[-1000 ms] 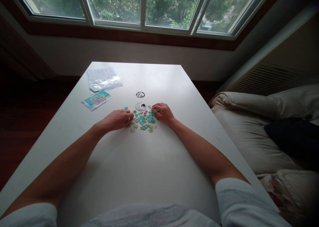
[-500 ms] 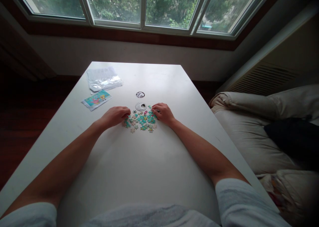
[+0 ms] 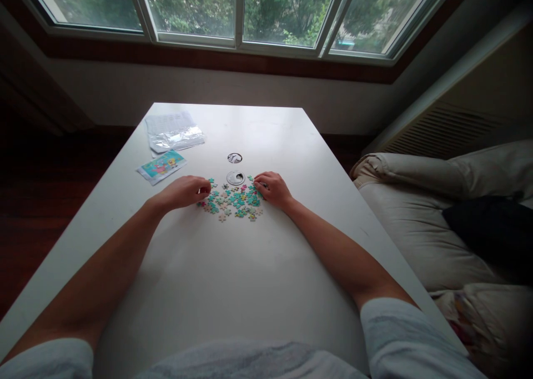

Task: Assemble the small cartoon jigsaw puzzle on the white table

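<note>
A loose spread of small jigsaw puzzle pieces [image 3: 239,199], mostly teal and cream with some pink and yellow, lies on the white table [image 3: 233,279]. At its left edge is my left hand [image 3: 187,191], fingers curled together; what they hold, if anything, is hidden. My right hand [image 3: 272,189] rests at the right edge of the pieces. Its bent fingers come down over the outer ones, and I cannot make out what is between them. Just behind the pieces, a round metal-rimmed opening [image 3: 235,177] is set in the tabletop.
A second round opening [image 3: 235,158] lies farther back. On the table's left are a colourful picture card [image 3: 161,167] and a clear plastic bag [image 3: 175,130] with paper. To the right stands a cream sofa [image 3: 400,218] with a dark cushion [image 3: 491,232]. Windows [image 3: 237,13] line the far wall.
My left hand has moved a little left, uncovering more puzzle pieces at the left edge of the spread. My right hand has stayed nearly still.
</note>
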Demonstrator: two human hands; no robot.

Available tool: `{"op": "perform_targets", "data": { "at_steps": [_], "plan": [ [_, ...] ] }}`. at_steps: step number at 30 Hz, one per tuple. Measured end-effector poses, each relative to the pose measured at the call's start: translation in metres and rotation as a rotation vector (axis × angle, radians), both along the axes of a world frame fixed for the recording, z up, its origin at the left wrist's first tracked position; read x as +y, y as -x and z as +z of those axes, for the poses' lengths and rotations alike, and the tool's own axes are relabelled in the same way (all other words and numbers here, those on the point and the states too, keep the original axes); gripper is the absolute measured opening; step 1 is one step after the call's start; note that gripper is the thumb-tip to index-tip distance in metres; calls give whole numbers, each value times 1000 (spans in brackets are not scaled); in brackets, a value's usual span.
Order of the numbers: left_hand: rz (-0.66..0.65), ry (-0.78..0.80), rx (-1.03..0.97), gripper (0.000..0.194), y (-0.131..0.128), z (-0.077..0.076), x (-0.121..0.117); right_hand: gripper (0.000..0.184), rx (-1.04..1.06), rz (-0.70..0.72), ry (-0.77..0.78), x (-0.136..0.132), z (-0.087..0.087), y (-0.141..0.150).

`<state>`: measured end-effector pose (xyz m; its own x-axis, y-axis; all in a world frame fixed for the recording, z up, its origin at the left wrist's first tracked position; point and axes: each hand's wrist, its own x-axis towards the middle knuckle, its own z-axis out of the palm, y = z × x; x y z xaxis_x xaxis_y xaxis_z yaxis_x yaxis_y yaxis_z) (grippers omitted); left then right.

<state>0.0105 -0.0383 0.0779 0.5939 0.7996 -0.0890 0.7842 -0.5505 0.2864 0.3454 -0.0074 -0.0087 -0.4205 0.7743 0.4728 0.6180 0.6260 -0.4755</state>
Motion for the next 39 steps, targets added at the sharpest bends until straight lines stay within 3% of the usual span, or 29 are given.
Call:
{"op": "perform_targets", "data": {
  "at_steps": [7, 18, 29, 39],
  "plan": [
    [-119, 162, 95, 20, -7, 4, -12, 18, -2, 13, -2, 1, 0, 0],
    [-80, 73, 228, 12, -22, 12, -26, 19, -7, -1, 21, 2, 1, 1],
    [-116, -58, 208, 18, -29, 3, -28, 19, -17, -4, 29, 1, 4, 2],
    [-17, -77, 155, 24, -5, 2, -7, 20, -12, -4, 25, 0, 0, 0]
  ]
}}
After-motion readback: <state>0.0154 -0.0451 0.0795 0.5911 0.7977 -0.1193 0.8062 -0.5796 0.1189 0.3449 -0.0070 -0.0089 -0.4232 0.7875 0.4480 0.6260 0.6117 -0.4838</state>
